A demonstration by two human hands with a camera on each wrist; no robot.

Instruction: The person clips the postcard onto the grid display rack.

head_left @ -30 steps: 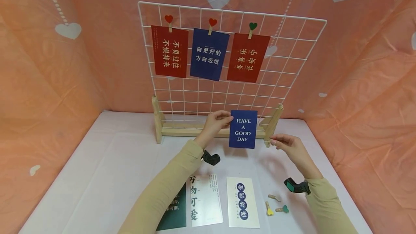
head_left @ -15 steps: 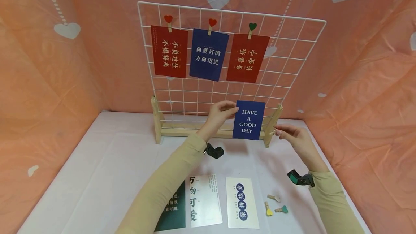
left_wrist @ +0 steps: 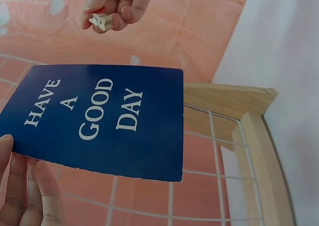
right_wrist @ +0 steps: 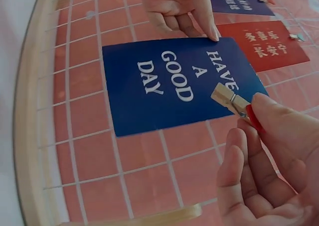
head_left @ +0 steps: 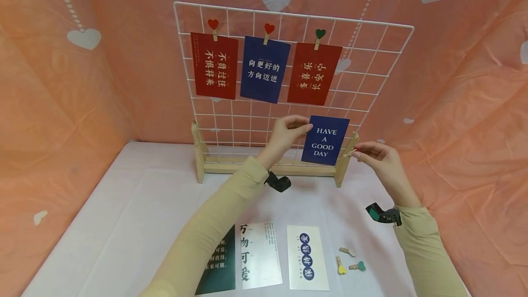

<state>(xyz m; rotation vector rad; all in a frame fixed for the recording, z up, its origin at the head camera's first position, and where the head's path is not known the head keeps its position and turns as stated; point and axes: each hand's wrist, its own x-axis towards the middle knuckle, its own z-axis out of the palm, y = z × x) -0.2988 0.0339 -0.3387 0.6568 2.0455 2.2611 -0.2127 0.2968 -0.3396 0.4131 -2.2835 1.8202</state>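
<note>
My left hand (head_left: 287, 135) pinches the left edge of a blue card (head_left: 325, 140) reading "HAVE A GOOD DAY", held upright in front of the lower right of the white wire grid (head_left: 251, 123). To its right, my right hand (head_left: 380, 162) pinches a small wooden clothespin (right_wrist: 233, 100) with a red end between thumb and forefinger. In the right wrist view the clothespin's tip overlaps the card near the word "HAVE". Three cards hang from the grid by heart clothespins: a red card (head_left: 214, 66), a blue card (head_left: 265, 69) and another red card (head_left: 315, 73).
The grid stands in a wooden base (head_left: 231, 168) at the table's back. Near the front lie a green card (head_left: 220, 267), a white card (head_left: 261, 255) and a cream card (head_left: 308, 257). Right of them are loose clothespins with white, yellow (head_left: 341, 266) and green (head_left: 358, 266) ends.
Both hands have risen, my left also moving right, carrying the blue card up in front of the grid. The clothespin in my right hand has come up alongside it.
</note>
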